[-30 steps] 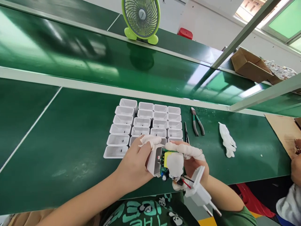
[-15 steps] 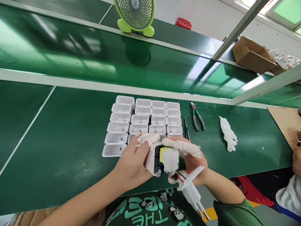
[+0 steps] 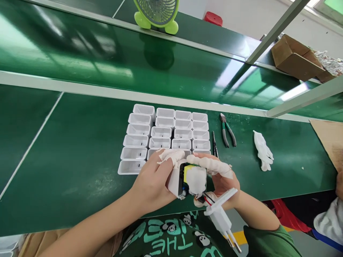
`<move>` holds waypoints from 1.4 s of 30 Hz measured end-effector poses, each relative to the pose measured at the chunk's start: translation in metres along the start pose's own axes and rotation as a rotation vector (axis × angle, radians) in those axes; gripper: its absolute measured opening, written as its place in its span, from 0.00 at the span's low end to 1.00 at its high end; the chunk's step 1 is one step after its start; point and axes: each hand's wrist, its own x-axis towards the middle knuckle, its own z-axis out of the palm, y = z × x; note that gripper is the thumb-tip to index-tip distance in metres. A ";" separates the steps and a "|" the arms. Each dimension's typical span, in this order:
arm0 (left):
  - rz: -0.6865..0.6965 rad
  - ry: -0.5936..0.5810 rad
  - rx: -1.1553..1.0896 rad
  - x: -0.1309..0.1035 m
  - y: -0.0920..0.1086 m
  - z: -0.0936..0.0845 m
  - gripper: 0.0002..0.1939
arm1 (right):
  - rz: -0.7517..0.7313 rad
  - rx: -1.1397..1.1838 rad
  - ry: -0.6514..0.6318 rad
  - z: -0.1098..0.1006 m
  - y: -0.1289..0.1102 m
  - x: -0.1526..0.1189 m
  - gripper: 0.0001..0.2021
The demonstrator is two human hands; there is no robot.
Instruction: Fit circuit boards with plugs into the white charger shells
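Observation:
My left hand [image 3: 154, 182] is closed round a white plastic housing [image 3: 174, 181], its open end facing right. My right hand [image 3: 223, 178], with white finger covers, grips a circuit board assembly [image 3: 196, 179] with a yellow part and a white block, partly inserted in or right at the housing's opening. Red and black wires join the assembly to a white two-pin plug piece [image 3: 220, 217], which hangs below my right hand. Behind my hands stand rows of small white boxes [image 3: 137, 140].
Right of the boxes lie tweezers [image 3: 215, 145], green-handled cutters [image 3: 227, 130] and a white glove [image 3: 263, 150]. A green fan [image 3: 157, 16] and a cardboard box [image 3: 296, 59] stand beyond. Another person's arm shows at the right edge.
The camera view has shifted slightly, so the scene sits a little differently. Both hands keep their hold, with no clear movement between housing and circuit board.

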 end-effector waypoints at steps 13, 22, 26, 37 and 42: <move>-0.027 0.004 -0.038 -0.002 -0.001 0.001 0.08 | 0.059 0.009 0.027 0.002 0.000 -0.006 0.39; -0.023 0.019 -0.052 -0.002 -0.001 0.003 0.13 | 0.019 -0.011 0.011 0.002 0.000 -0.003 0.39; -0.022 0.017 -0.038 -0.002 0.000 0.002 0.11 | 0.014 0.005 0.001 0.000 0.000 -0.003 0.38; -0.015 -0.005 -0.027 0.001 0.000 0.001 0.09 | -0.026 -0.101 -0.029 -0.003 -0.003 0.002 0.38; -0.019 0.014 -0.037 -0.002 0.002 0.003 0.16 | -0.084 -0.186 -0.014 -0.005 -0.004 0.004 0.36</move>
